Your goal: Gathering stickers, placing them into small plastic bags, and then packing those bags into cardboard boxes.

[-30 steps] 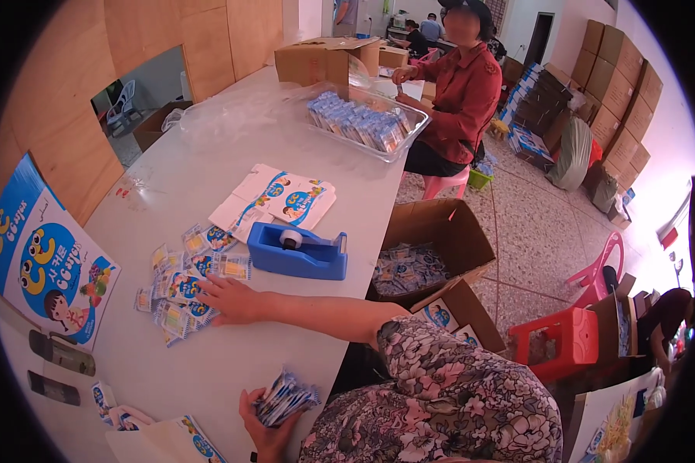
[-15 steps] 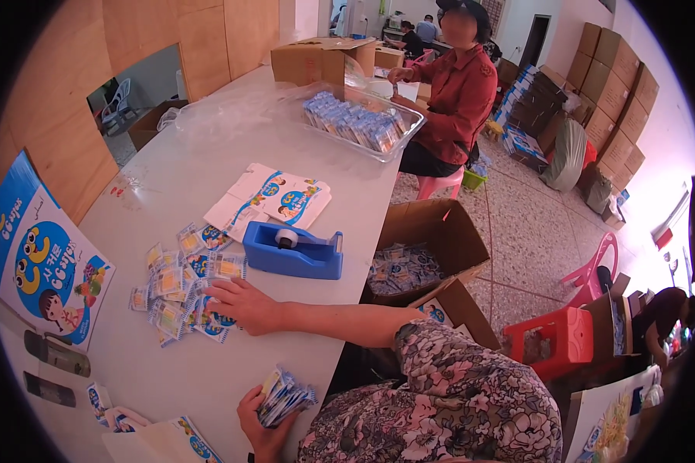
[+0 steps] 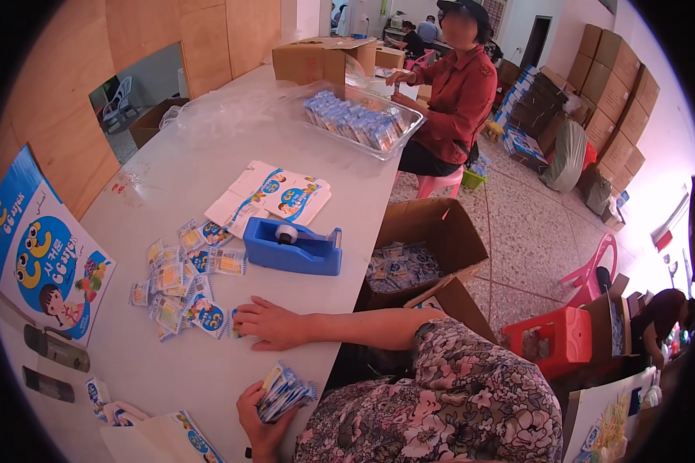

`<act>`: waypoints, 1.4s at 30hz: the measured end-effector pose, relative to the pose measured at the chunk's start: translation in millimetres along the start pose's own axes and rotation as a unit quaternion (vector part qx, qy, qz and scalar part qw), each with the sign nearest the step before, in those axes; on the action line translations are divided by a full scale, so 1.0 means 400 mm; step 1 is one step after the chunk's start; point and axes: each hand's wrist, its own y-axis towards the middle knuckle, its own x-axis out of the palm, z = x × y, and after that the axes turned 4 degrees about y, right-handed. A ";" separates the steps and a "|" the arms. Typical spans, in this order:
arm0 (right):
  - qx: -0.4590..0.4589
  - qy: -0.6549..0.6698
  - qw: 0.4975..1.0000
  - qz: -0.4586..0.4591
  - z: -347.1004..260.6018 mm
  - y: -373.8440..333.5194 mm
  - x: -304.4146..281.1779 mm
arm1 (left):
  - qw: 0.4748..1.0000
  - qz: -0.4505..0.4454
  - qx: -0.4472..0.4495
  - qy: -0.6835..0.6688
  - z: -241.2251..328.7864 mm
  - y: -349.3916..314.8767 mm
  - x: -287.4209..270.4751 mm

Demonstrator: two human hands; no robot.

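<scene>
Several small sealed packets [image 3: 167, 279], clear and yellowish with blue edges and prints, lie in a loose pile on the white table [image 3: 135, 370]. My right hand [image 3: 272, 324] rests palm down at the pile's near side, fingers stretched out. A packet's printed edge [image 3: 235, 324] shows at its fingertips; the rest is hidden under the hand. Close to my body, my left hand [image 3: 261, 423] is wrapped round a stack of the same packets [image 3: 284, 395], held on edge. Beyond the pile stands a blue tape dispenser [image 3: 293, 251].
Flat printed cartons [image 3: 274, 193] lie behind the dispenser. A clear tray [image 3: 355, 123] of packets stands farther off, near a person in red [image 3: 459, 92]. An open cardboard box [image 3: 440, 231] with packets is beside the table. A printed board [image 3: 46, 255] leans at left; a white carton [image 3: 150, 440] lies near me.
My right hand has slid off the pile toward me and to the right, uncovering a printed packet. My left hand keeps its stack in nearly the same place.
</scene>
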 end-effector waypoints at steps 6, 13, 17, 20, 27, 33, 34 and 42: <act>0.034 0.015 0.999 0.010 -0.017 -0.028 -0.004 | 1.000 0.012 -0.013 -0.015 0.008 0.000 0.005; 0.047 -0.021 0.992 0.116 -0.030 -0.036 -0.012 | 0.996 0.012 -0.058 -0.063 0.002 -0.001 0.006; 0.047 -0.023 0.992 0.113 -0.026 -0.036 -0.011 | 0.993 -0.001 -0.072 -0.091 0.002 0.002 0.006; 0.058 -0.018 0.993 0.098 -0.025 -0.037 -0.002 | 0.989 -0.007 -0.098 -0.107 0.006 0.000 0.004; 0.028 0.006 0.990 0.140 -0.021 -0.043 0.013 | 0.994 -0.006 -0.086 -0.068 -0.002 -0.021 -0.001; 0.037 0.052 0.986 0.154 -0.006 -0.072 0.012 | 0.973 0.000 -0.180 -0.142 -0.009 -0.028 0.002; 0.063 0.057 0.988 0.132 -0.005 -0.077 0.013 | 0.973 0.000 -0.183 -0.142 -0.008 -0.028 0.001; 0.087 0.039 0.986 0.134 -0.001 -0.079 0.016 | 0.978 0.009 -0.144 -0.149 -0.009 -0.030 0.003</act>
